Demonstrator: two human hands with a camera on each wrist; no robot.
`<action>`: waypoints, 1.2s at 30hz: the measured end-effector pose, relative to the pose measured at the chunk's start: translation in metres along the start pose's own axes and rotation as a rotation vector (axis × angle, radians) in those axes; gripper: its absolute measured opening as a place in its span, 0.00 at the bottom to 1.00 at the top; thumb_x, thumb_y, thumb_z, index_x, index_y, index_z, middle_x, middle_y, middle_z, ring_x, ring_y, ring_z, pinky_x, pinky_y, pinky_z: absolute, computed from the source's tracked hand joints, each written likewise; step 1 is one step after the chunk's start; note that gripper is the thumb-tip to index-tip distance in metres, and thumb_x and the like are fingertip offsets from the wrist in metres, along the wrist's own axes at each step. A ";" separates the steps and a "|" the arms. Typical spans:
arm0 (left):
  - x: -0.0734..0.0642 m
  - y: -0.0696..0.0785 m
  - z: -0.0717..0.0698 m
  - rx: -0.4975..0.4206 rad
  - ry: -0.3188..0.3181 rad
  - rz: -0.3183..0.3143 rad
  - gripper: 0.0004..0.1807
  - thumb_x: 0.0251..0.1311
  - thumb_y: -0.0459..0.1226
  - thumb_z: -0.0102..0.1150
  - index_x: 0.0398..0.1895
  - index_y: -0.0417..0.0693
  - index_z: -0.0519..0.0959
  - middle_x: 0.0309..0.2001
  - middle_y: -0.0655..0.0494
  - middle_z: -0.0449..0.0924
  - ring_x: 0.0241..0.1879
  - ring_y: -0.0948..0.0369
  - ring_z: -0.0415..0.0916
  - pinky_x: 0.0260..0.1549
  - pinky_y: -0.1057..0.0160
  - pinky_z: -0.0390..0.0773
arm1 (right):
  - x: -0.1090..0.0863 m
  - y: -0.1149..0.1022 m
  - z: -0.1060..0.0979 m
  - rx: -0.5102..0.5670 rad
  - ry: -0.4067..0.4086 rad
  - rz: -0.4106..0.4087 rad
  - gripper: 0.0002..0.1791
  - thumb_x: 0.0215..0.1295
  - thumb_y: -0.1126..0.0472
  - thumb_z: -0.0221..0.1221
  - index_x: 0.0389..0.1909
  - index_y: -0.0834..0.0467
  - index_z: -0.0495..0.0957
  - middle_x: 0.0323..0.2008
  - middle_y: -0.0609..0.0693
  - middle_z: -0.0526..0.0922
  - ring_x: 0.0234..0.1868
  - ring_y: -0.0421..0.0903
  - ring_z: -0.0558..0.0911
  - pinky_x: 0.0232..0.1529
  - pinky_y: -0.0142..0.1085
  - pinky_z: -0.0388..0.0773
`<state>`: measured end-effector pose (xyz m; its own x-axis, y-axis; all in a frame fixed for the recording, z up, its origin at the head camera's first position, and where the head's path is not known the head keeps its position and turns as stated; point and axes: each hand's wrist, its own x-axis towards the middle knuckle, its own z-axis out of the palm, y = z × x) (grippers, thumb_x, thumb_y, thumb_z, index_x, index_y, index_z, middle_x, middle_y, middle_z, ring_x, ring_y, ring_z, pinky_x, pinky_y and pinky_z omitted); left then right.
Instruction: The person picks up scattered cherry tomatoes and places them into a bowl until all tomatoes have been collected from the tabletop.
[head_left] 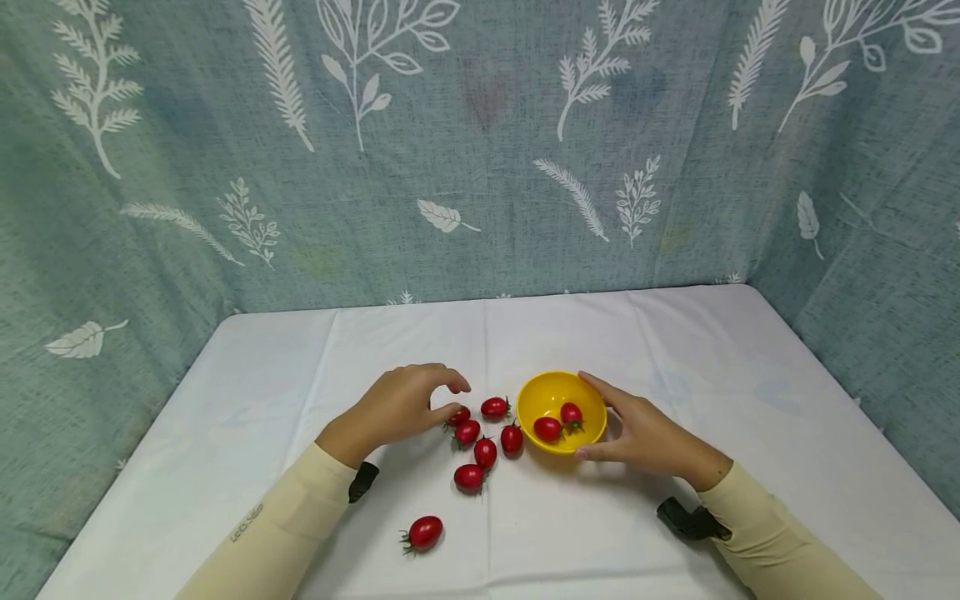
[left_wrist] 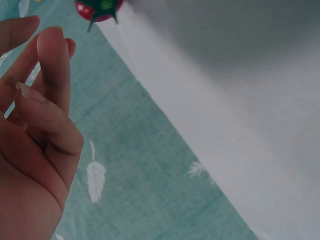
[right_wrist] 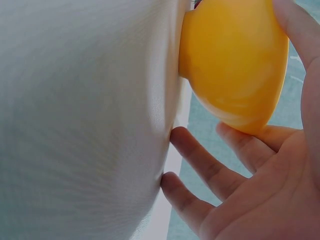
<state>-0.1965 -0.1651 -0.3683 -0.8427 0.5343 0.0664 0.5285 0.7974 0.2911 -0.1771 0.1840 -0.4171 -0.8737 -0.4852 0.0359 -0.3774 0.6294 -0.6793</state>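
Observation:
A small yellow bowl stands on the white cloth with two cherry tomatoes inside. My right hand holds it from the right, thumb on the near side and fingers at the far rim. In the right wrist view, the bowl lies between thumb and fingers, while two other fingertips touch the cloth. My left hand hovers left of the bowl, beside a loose group of cherry tomatoes. Its thumb and fingers are apart with nothing between them. One tomato appears beyond its fingertips in the left wrist view.
A single cherry tomato lies apart, nearer the front of the table. White cloth covers the tabletop. Green leaf-patterned curtains hang behind it and at both sides.

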 end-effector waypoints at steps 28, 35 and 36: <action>-0.008 -0.007 0.018 0.111 -0.050 0.019 0.18 0.54 0.42 0.72 0.50 0.62 0.83 0.43 0.66 0.83 0.39 0.63 0.81 0.38 0.59 0.81 | 0.000 0.000 0.000 0.003 0.002 -0.001 0.59 0.51 0.40 0.73 0.78 0.57 0.54 0.73 0.58 0.66 0.72 0.60 0.69 0.70 0.62 0.59; -0.004 -0.007 0.021 0.124 -0.072 -0.011 0.19 0.54 0.43 0.73 0.50 0.62 0.82 0.43 0.66 0.82 0.36 0.65 0.78 0.37 0.59 0.80 | 0.000 0.001 0.000 0.009 -0.010 0.013 0.59 0.51 0.39 0.73 0.78 0.57 0.53 0.74 0.57 0.64 0.73 0.60 0.67 0.71 0.62 0.59; -0.004 -0.007 0.021 0.125 -0.077 -0.018 0.19 0.54 0.43 0.73 0.50 0.62 0.82 0.43 0.65 0.83 0.36 0.65 0.78 0.38 0.59 0.81 | 0.000 0.000 0.000 0.010 -0.010 0.015 0.59 0.51 0.39 0.73 0.78 0.57 0.53 0.74 0.57 0.64 0.73 0.60 0.67 0.71 0.62 0.59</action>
<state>-0.1947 -0.1666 -0.3910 -0.8443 0.5357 -0.0126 0.5261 0.8332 0.1702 -0.1774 0.1840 -0.4177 -0.8759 -0.4821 0.0187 -0.3614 0.6301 -0.6873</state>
